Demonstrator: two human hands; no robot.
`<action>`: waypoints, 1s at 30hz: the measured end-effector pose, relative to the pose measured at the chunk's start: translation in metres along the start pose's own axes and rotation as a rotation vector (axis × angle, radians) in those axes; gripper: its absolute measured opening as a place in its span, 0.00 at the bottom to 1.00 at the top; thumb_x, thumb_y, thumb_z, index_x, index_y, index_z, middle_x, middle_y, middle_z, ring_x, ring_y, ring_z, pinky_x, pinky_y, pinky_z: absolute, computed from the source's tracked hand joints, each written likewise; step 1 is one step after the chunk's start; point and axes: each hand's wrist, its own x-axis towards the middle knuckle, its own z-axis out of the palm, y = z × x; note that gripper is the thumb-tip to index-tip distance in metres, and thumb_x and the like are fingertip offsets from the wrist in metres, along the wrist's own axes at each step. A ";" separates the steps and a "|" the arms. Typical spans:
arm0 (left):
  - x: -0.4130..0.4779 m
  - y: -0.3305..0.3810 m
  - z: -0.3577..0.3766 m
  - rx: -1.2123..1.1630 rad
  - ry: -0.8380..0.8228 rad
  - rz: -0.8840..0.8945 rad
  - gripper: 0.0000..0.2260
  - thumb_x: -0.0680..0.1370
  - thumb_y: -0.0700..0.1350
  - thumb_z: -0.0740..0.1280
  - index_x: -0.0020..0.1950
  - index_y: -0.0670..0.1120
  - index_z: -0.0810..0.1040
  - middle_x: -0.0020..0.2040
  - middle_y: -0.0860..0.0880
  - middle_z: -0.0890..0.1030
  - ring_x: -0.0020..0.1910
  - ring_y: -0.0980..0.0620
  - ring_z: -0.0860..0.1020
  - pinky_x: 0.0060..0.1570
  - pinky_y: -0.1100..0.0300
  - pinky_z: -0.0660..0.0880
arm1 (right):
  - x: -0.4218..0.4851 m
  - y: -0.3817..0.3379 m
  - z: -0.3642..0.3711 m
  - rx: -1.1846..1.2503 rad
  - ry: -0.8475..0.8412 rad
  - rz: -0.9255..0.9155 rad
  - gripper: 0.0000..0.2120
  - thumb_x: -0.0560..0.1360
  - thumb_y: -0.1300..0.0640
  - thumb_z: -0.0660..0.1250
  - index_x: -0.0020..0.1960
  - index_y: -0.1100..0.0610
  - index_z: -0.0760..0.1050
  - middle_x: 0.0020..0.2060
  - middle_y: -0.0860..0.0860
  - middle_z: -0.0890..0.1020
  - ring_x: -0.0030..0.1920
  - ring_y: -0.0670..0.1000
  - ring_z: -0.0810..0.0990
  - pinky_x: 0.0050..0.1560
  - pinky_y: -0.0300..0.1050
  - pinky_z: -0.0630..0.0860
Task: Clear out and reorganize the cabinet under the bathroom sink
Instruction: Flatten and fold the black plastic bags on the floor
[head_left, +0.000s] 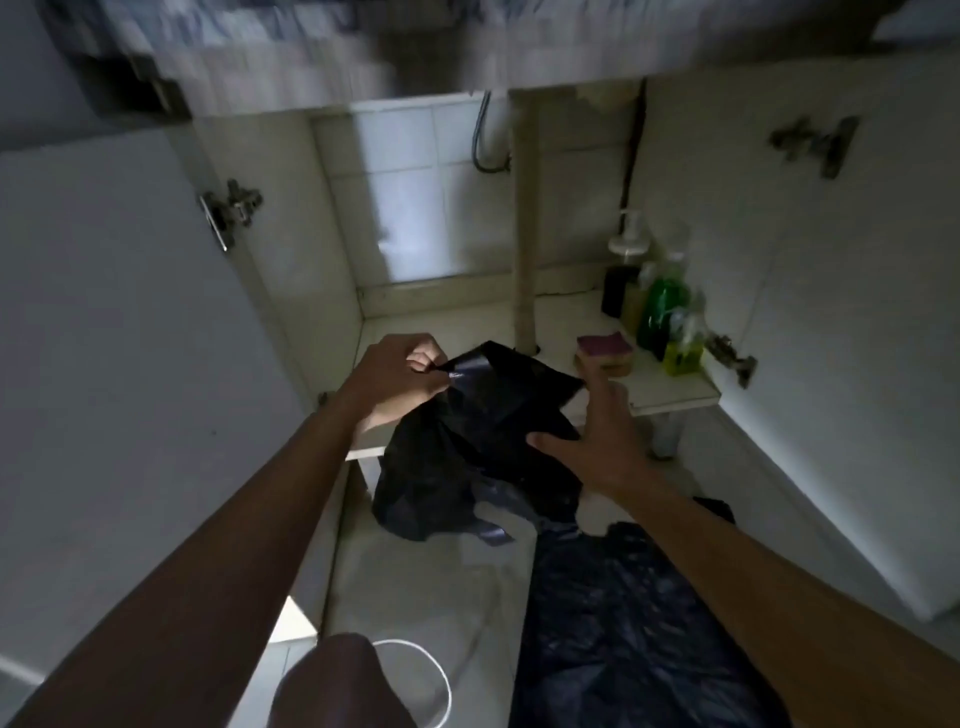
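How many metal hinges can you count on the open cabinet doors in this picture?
3. One hinge is on the left door; an upper hinge and a lower hinge are on the right door. The left arm may hide another.

The under-sink cabinet (670, 399) stands with both doors swung wide. A crumpled black plastic bag (483, 447) lies over the front edge of its pale floor panel and hangs toward the tiles, one upper corner pinched up by the left hand (400, 384). To the right of the cabinet's centre post, a sponge (605, 353) with a purple top and yellow base lies flat near the front. Behind it, along the right wall, a dark pump bottle (621, 291), a green bottle (662, 312) and a yellow-green spray bottle (683, 356) stand upright in a tight row.
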 end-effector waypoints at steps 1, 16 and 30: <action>0.002 0.007 -0.003 -0.021 0.004 0.021 0.04 0.64 0.49 0.69 0.37 0.53 0.79 0.37 0.54 0.83 0.40 0.54 0.82 0.42 0.60 0.76 | 0.005 -0.009 -0.013 -0.014 0.027 -0.029 0.47 0.61 0.32 0.76 0.74 0.37 0.58 0.71 0.49 0.66 0.70 0.51 0.68 0.68 0.53 0.71; 0.007 0.084 0.028 -0.074 -0.333 0.081 0.06 0.74 0.45 0.75 0.45 0.46 0.79 0.44 0.48 0.84 0.41 0.48 0.84 0.39 0.51 0.83 | 0.045 -0.059 -0.109 -0.375 0.014 -0.340 0.13 0.77 0.47 0.70 0.59 0.51 0.81 0.51 0.48 0.78 0.55 0.50 0.78 0.58 0.42 0.73; 0.021 0.106 0.010 -0.163 -0.369 0.207 0.06 0.74 0.38 0.74 0.44 0.43 0.78 0.43 0.50 0.84 0.44 0.53 0.83 0.49 0.59 0.76 | -0.002 -0.018 -0.101 0.331 -0.186 0.103 0.28 0.73 0.62 0.74 0.68 0.48 0.67 0.53 0.39 0.75 0.51 0.34 0.77 0.41 0.24 0.72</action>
